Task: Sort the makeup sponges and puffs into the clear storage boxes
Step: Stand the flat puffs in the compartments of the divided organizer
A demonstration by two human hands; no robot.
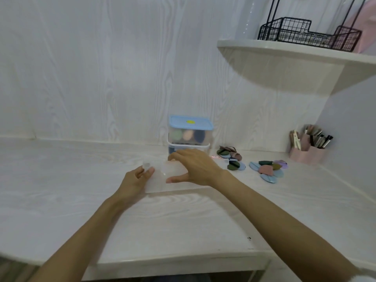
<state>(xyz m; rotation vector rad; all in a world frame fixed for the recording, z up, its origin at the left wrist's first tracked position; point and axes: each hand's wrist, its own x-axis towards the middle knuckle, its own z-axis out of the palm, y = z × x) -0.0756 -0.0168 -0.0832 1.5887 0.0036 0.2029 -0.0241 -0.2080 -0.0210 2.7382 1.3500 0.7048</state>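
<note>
A clear, empty-looking storage box [157, 187] lies on the white table in front of me, blurred. My left hand [136, 181] pinches its left edge near a clear corner tab. My right hand [196, 166] arches over its right part, thumb at the front and fingers curled over the far side. Behind it stand two stacked boxes: the top box [190, 134] has a blue lid and holds green, peach and dark blue sponges, and the lower box [189, 147] has a white lid. Loose puffs lie in two piles [231, 157] [268, 168] to the right.
A pink holder with brushes [307, 152] stands in the right corner. Above it a white shelf [284, 50] carries a black wire basket [305, 33]. The wood-grain wall runs behind the table, whose front edge [183, 261] is close to me.
</note>
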